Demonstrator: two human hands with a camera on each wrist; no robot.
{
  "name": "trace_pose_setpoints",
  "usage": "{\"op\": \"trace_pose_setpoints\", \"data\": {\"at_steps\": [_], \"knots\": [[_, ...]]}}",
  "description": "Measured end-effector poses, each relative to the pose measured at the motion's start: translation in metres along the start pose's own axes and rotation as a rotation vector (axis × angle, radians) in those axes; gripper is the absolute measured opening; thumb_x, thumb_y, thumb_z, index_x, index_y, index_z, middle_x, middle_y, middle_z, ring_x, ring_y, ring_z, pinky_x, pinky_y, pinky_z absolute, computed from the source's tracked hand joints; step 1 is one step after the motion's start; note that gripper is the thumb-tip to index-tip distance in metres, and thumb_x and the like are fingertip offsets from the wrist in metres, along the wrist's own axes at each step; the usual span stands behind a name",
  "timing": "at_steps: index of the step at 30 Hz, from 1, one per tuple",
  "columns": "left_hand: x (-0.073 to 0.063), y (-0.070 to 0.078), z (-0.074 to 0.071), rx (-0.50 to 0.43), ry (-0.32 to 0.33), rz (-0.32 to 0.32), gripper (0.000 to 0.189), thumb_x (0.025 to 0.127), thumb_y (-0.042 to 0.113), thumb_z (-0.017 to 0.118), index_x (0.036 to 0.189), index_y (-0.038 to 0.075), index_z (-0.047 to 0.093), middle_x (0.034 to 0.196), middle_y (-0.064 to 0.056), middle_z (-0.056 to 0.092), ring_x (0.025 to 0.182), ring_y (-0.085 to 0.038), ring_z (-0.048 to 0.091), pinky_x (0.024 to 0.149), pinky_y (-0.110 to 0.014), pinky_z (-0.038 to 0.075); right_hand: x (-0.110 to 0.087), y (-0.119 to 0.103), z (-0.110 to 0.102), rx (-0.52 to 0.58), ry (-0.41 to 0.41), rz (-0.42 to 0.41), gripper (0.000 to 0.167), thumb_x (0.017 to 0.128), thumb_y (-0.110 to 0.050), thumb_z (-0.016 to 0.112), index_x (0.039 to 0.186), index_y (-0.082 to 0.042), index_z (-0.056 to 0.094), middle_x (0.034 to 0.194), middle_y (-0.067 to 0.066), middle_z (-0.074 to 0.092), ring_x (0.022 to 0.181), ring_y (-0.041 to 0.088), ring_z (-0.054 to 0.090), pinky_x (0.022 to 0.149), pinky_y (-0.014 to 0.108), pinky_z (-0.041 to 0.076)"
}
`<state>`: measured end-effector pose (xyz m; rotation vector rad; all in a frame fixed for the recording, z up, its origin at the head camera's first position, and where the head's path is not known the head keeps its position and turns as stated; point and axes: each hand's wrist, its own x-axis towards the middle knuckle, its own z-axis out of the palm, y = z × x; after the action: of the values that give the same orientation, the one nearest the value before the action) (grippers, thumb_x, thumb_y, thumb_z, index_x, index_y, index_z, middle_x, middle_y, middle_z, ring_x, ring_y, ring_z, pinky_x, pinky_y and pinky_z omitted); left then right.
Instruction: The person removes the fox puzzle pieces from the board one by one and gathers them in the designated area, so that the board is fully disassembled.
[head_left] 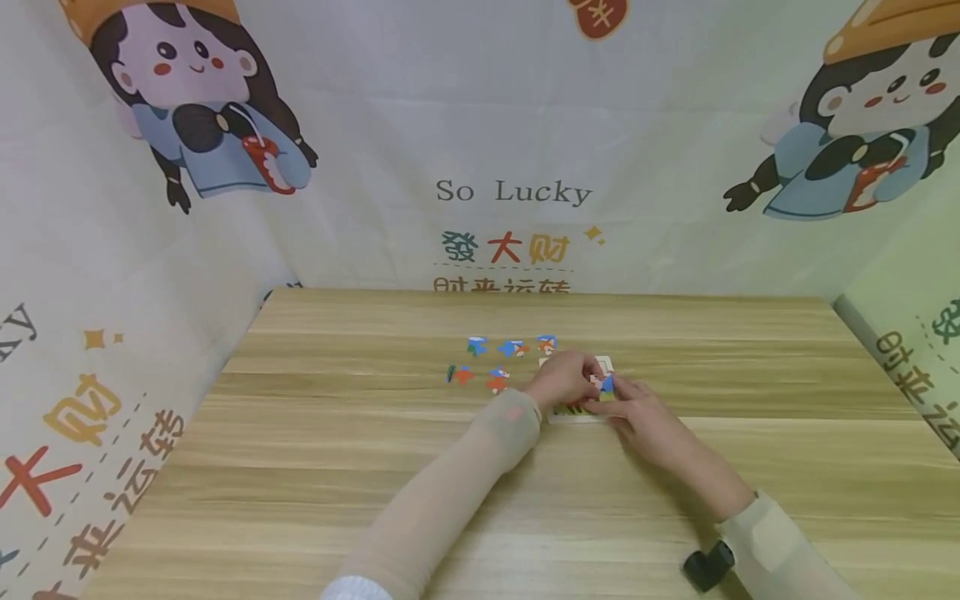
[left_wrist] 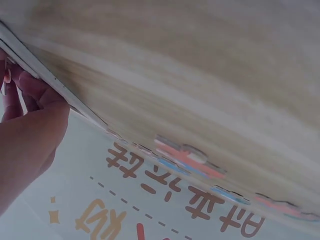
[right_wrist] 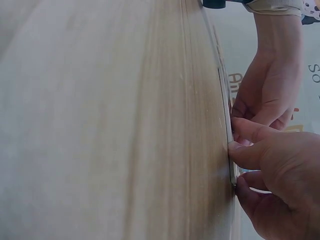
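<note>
A small puzzle board (head_left: 577, 418) with a pale border lies on the table, partly hidden under both hands. My left hand (head_left: 564, 377) reaches over it from the left, its fingertips pinching a small puzzle piece at the picture area. Blue and green puzzle pieces (head_left: 606, 385) show between the hands. From the right, my right hand (head_left: 648, 421) grips the board's edge; in the right wrist view its thumb and fingers (right_wrist: 245, 155) are bent against that edge. Seen from the left wrist, the board (left_wrist: 55, 82) is nearly edge-on, and the left fingers cover most of the pinched piece.
Several loose puzzle pieces lie left of and behind the board, among them a blue-green one (head_left: 476, 345), an orange-blue one (head_left: 497, 380) and a red one (head_left: 462, 375). The wooden table (head_left: 337, 467) ends at a printed cloth backdrop (head_left: 375, 150). A black device (head_left: 708, 567) sits by the right wrist.
</note>
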<state>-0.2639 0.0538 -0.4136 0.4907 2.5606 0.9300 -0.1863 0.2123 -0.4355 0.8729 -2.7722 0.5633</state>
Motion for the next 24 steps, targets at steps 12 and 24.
{"op": "trace_pose_setpoints", "data": {"at_steps": [12, 24], "knots": [[0.0001, 0.0022, 0.0023, 0.067, 0.004, 0.026, 0.010, 0.086, 0.010, 0.075, 0.094, 0.010, 0.068, 0.072, 0.006, 0.056, 0.057, -0.006, 0.050, 0.054, -0.016, 0.041, -0.0029, -0.0022, 0.0073, 0.026, 0.105, 0.022, 0.033, 0.082, 0.012, 0.071, 0.108, -0.008, 0.078, 0.113, 0.027, 0.051, 0.099, 0.035, 0.058, 0.080, 0.047, 0.055], [0.0072, -0.0021, -0.0016, 0.070, 0.019, -0.032, 0.008, 0.085, 0.019, 0.076, 0.092, 0.018, 0.073, 0.082, 0.008, 0.065, 0.072, -0.007, 0.053, 0.063, -0.020, 0.040, 0.0000, -0.0028, 0.0049, -0.027, 0.112, -0.019, 0.038, 0.080, 0.010, 0.074, 0.110, -0.012, 0.078, 0.091, 0.005, 0.055, 0.081, 0.015, 0.052, 0.068, 0.030, 0.046]]}}
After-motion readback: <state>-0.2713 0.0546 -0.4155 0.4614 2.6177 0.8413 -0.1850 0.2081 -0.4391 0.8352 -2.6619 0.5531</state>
